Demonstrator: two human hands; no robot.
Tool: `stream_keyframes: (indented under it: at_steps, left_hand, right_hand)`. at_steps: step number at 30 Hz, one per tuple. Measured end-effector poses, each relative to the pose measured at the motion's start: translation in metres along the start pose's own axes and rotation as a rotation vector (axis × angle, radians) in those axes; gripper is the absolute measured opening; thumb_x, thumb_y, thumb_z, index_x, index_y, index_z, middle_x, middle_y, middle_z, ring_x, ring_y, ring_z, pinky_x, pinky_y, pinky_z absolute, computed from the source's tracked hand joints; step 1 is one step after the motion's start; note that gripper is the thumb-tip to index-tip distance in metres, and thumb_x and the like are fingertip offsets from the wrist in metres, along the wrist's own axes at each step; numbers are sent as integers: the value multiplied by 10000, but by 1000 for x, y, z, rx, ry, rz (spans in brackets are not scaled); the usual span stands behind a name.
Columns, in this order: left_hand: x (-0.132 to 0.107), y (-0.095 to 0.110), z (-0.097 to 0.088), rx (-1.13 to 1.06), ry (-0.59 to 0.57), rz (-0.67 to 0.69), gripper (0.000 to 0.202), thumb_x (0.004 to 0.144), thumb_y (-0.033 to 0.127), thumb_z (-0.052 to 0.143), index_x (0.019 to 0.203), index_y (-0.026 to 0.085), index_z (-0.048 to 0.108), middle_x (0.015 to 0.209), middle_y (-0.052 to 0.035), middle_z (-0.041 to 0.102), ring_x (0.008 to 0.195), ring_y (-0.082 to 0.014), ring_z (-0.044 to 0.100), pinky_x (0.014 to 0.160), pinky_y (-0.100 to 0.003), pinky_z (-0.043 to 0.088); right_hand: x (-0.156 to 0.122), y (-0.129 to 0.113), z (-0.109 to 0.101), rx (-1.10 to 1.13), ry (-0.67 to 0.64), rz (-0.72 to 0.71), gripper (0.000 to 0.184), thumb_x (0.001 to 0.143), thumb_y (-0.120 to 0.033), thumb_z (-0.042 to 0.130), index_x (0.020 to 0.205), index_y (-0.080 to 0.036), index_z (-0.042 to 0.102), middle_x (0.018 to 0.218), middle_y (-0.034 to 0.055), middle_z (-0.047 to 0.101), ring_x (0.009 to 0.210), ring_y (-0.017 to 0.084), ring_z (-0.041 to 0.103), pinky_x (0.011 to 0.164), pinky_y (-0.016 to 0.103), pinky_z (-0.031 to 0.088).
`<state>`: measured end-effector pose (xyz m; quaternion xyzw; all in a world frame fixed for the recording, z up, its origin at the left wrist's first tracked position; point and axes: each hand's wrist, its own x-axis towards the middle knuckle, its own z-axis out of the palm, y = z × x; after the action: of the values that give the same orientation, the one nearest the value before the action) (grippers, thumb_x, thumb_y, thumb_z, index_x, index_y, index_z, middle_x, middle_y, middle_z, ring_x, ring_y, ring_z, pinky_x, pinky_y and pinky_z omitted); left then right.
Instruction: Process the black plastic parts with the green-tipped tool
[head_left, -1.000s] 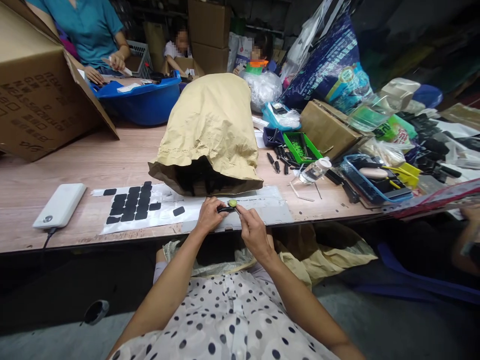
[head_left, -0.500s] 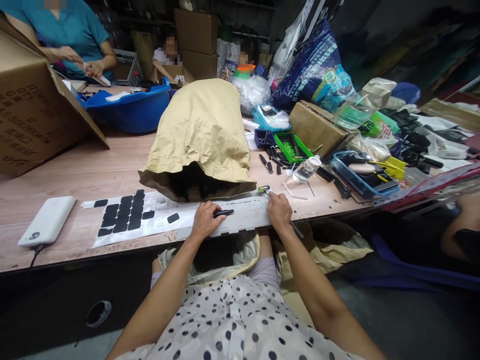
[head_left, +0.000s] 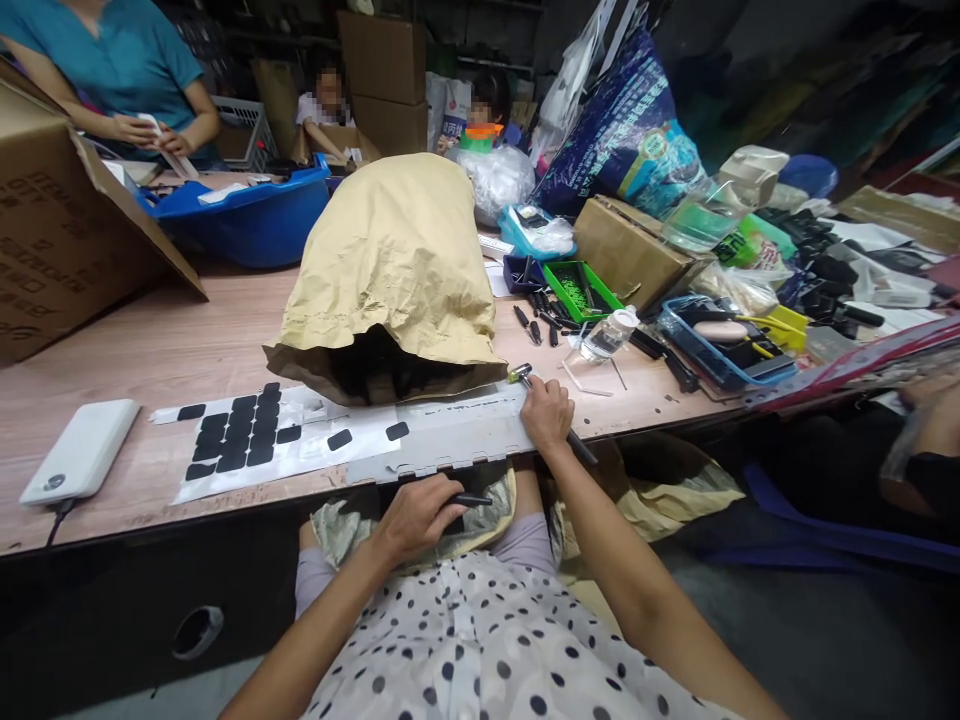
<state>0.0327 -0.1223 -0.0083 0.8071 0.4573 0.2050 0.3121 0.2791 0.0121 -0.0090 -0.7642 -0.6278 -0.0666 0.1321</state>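
Observation:
My left hand (head_left: 422, 515) is closed on a slim black rod-shaped part (head_left: 474, 499), above the open mouth of a silver-lined sack (head_left: 504, 515) at my lap. Gripped in my right hand (head_left: 548, 412) is a small hammer (head_left: 583, 449); its yellowish head rests near the table and its dark handle sticks out below the fist. Under that hand lies a grey strip (head_left: 450, 440) along the table edge. Left of it, a white sheet (head_left: 300, 461) carries several black rounded pads, and one loose black pad (head_left: 397, 431) lies close by.
A large paper sack (head_left: 397, 260) lies open towards me on the table (head_left: 247, 320). A white power bank (head_left: 82, 450) with a cable is at left, near a cardboard box (head_left: 82, 220) and blue basin (head_left: 247, 225). A bottle (head_left: 607, 337) and green tray (head_left: 577, 290) stand right. Co-workers sit opposite.
My left hand has drawn back from the grey strip, off the table edge to above the lap sack, with the black part in it. My right hand stays on the hammer.

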Motion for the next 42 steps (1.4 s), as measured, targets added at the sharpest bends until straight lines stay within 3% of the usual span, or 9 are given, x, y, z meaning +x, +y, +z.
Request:
stream_keyframes:
  at_steps: [4,7,14,21,24,28,30,36,42]
  left_hand:
    - [-9,-8,23,144,-239,-484,264,974,295,479,1122,237,689,1083,-109,754,1011,-271,723,830,-346,537]
    - [-5,-17,30,171,-384,-664,308,944,288,511,1182,222,694,1175,-147,752,1134,-309,704,910,-382,530]
    - [-8,-17,30,-2,-464,-551,435,863,371,600,1280,269,669,1316,-113,709,1227,-319,655,999,-415,508]
    - [10,12,-5,-22,-430,-371,241,826,302,655,1037,291,771,1017,-58,782,996,-288,726,849,-378,557]
    - [34,13,-39,-147,-258,-334,221,887,314,588,998,257,771,841,-25,764,775,-225,708,730,-342,553]
    - [70,-14,-85,7,403,-437,191,851,276,604,933,202,760,818,-43,740,770,-215,679,761,-340,547]
    - [84,-36,-99,108,582,-517,235,847,246,584,1001,186,750,870,-84,734,846,-261,685,815,-386,545]
    - [101,-81,-100,266,695,-615,294,737,94,607,1004,164,709,1113,-150,653,1002,-327,655,845,-413,532]
    - [93,-64,-95,307,701,-586,200,891,150,549,1054,161,663,1142,-145,621,1063,-329,599,842,-402,484]
  right_hand:
    - [1,1,2,9,11,-5,370,957,-192,459,1259,-201,673,1046,134,589,981,266,483,744,339,314]
    - [0,1,2,9,11,-3,374,959,-195,454,1263,-203,672,1054,134,591,984,267,487,744,338,316]
    - [0,2,3,21,19,-4,368,958,-195,460,1255,-207,677,1043,137,588,977,270,486,745,346,319]
    - [-1,1,2,33,15,2,369,959,-194,461,1253,-197,683,1035,138,596,977,272,496,741,348,316]
    - [-1,0,1,34,18,0,367,959,-195,463,1252,-196,684,1037,138,599,965,270,496,737,350,315]
    - [-1,0,3,33,30,-4,360,957,-196,464,1242,-200,684,1025,132,596,958,264,492,737,346,312]
    - [-1,0,5,37,35,-7,358,952,-193,465,1237,-206,682,1018,127,592,961,263,488,738,344,312]
    - [-1,0,6,34,29,-8,367,958,-194,459,1252,-206,678,1037,133,582,974,266,484,750,348,310]
    - [-1,-2,1,19,-2,2,370,967,-190,456,1266,-207,673,1057,135,582,982,268,489,761,349,320]
